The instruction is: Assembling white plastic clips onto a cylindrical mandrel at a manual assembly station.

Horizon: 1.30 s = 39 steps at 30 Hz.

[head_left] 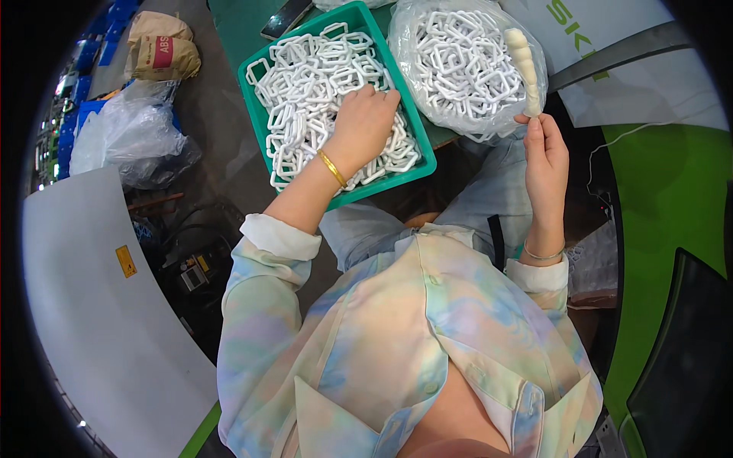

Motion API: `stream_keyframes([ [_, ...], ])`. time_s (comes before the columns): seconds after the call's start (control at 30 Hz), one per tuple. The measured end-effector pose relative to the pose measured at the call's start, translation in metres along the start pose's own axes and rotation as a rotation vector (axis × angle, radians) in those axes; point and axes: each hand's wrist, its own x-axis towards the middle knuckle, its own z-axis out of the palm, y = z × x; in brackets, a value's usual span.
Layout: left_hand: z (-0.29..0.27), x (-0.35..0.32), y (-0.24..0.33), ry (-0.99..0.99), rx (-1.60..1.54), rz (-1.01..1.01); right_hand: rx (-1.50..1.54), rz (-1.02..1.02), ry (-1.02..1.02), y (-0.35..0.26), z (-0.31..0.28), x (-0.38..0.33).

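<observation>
White plastic chain links (321, 69) fill a green rectangular tray (427, 156) in front of me. Reaching into its right part, my left hand (365, 126) has its fingers curled down onto the links; the fingertips are hidden, so what they grip does not show. To the right of the tray, a clear plastic bag (416, 99) stands open, full of similar white links (466, 69). Beside that bag my right hand (546, 156) pinches the lower end of a long, cream-coloured, lumpy stick (522, 65), which points up and away from me.
A dark phone-like object (286, 18) lies on the green table beyond the tray. At the far left are a brown paper sack (162, 47) and a clear plastic bag (126, 130). Grey machine panels (99, 305) flank me on the left, green ones (672, 206) on the right.
</observation>
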Motion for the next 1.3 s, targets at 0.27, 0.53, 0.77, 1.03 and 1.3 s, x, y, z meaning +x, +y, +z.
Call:
stream_keyframes([
  [0.27,-0.027,-0.004,-0.007,0.131,-0.375,-0.107,0.01,0.021,0.009,0.005,-0.006,-0.002],
  [0.53,-0.029,-0.025,-0.004,0.345,-1.304,-0.481,0.078,0.02,-0.193,-0.01,0.043,-0.011],
  [0.77,-0.033,-0.038,0.023,0.374,-1.494,-0.427,0.162,0.061,-0.411,-0.038,0.097,-0.012],
  [1.03,-0.045,-0.047,0.025,0.448,-0.779,-0.196,0.343,0.058,-0.477,-0.034,0.12,-0.013],
  [1.3,-0.039,-0.047,0.028,0.419,-1.287,-0.29,0.326,0.085,-0.501,-0.045,0.111,-0.016],
])
